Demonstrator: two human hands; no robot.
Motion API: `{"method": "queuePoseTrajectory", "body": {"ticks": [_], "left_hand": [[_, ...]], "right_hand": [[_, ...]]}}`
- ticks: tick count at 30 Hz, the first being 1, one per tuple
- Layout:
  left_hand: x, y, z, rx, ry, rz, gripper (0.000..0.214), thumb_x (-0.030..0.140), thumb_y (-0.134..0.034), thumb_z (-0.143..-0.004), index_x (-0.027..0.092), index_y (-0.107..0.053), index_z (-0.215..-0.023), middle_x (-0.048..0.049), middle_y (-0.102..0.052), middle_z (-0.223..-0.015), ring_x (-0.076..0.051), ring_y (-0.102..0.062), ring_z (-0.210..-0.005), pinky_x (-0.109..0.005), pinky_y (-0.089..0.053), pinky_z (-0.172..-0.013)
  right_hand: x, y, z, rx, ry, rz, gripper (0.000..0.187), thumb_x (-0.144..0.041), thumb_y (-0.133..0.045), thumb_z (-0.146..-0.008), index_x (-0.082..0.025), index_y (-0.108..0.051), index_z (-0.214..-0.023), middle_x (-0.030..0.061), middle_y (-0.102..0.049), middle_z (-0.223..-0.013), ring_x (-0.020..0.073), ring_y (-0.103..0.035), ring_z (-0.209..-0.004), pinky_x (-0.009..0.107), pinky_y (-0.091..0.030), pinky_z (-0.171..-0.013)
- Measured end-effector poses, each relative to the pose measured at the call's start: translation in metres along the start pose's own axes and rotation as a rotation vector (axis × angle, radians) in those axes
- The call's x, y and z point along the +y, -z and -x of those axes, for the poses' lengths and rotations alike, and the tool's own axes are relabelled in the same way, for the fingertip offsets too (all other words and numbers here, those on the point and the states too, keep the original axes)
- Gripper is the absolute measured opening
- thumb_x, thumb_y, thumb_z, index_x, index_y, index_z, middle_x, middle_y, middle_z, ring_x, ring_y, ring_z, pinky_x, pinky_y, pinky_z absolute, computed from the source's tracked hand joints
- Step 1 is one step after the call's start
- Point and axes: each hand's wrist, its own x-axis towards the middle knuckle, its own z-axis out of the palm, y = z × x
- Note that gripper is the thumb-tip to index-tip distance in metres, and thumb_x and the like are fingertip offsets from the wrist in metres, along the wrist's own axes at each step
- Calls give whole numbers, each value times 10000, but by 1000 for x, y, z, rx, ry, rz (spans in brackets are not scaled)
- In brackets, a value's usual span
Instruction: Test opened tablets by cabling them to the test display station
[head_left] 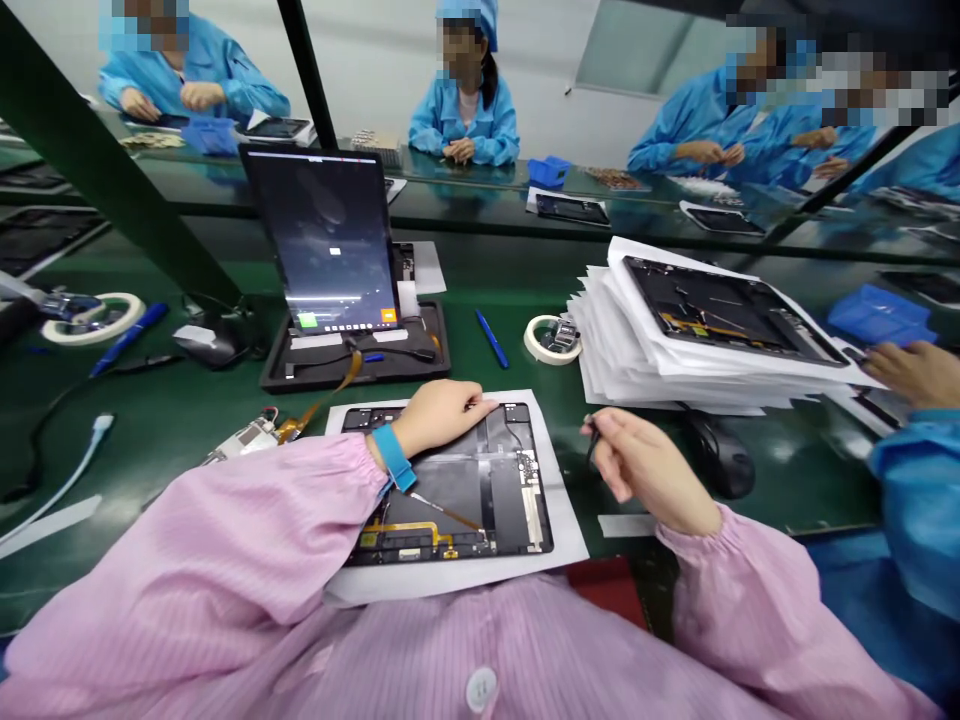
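The right hand's (637,468) grip is pinched, thumb against fingers, on a small dark piece (591,430), just right of the opened tablet housing. Fingers cover much of this piece, so its full shape is hard to make out; a thin dark part points downward.

The left hand (442,415) lies over the housing's far edge, its fingers pointing right. Its fingertips are partly hidden, and I cannot tell whether its grip is spread or pressed together.

The opened tablet housing (450,485) lies flat on a white paper sheet (566,530) before the person, inner side up, its long axis running left to right. The left forearm, in a pink sleeve (277,500) with a blue wristband (394,457), hides its left part. A gold flex cable (412,527) runs along its near side.

Beyond the housing, to the left, a lit screen (337,240) leans upright; its small icons are unreadable. Right of the housing, past the tape roll (534,338), stands a paper stack (615,350). Farther right, a co-worker's hand (919,370) is cut off by the frame.
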Motion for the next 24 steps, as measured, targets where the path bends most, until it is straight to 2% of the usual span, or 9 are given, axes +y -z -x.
{"method": "queuePoseTrajectory", "body": {"ticks": [2,3,5,8,14,16,18,21,24], "left_hand": [[0,0,0,4,2,7,467,546,-365,-899,187,-582,-693,-21,-626,-674,-159,-532,-616,-264,-222,-526],[0,1,0,8,3,10,461,542,-371,-899,189,-579,-688,-19,-624,-670,-158,-529,-613,-265,-220,-525],[1,1,0,12,3,12,453,538,-378,-899,190,-578,-688,-16,-623,-669,-157,-526,-611,-265,-220,-526],[1,1,0,11,4,10,452,543,-381,-897,192,-581,-694,-12,-627,-672,-157,-525,-610,-263,-219,-527],[1,1,0,15,-1,15,457,548,-380,-896,190,-589,-705,-15,-627,-674,-158,-528,-614,-262,-224,-531],[1,1,0,13,2,12,459,548,-381,-895,188,-591,-706,-17,-627,-671,-159,-528,-613,-263,-220,-530],[2,1,0,11,11,4,459,549,-383,-894,188,-590,-700,-18,-627,-668,-159,-528,-612,-264,-217,-526],[3,2,0,8,25,-1,457,543,-384,-897,188,-592,-697,-17,-634,-675,-157,-534,-612,-263,-224,-524],[4,1,-1,13,32,2,455,538,-384,-900,188,-599,-703,-18,-643,-684,-157,-543,-619,-262,-234,-526]], "right_hand": [[-5,-4,7,45,110,-104,350,-546,-561,-846,-204,-523,-913,34,-648,-689,157,-612,-531,185,-367,-363],[-5,-7,8,32,160,-73,318,-512,-590,-838,-207,-539,-913,56,-666,-784,187,-646,-654,206,-420,-417],[1,-14,8,10,261,144,229,-425,-618,-836,-204,-588,-886,57,-659,-856,201,-636,-782,250,-480,-552],[17,-21,2,13,344,463,147,-340,-593,-850,-203,-621,-895,27,-632,-831,176,-594,-769,297,-477,-704],[30,-22,-3,-82,310,430,159,-342,-524,-884,-195,-560,-932,19,-607,-822,174,-589,-764,296,-473,-692],[29,-24,0,-91,314,511,151,-322,-489,-903,-196,-539,-970,16,-599,-801,175,-588,-743,304,-472,-690],[27,-30,6,-49,349,684,187,-294,-418,-935,-186,-519,-1050,36,-600,-821,195,-584,-756,335,-471,-710],[28,-47,15,79,484,994,327,-286,-319,-967,-126,-464,-1212,120,-594,-944,261,-560,-856,417,-459,-769],[30,-60,19,128,588,1154,488,-370,-336,-970,-50,-359,-1338,156,-580,-942,300,-536,-844,448,-457,-739]]}}
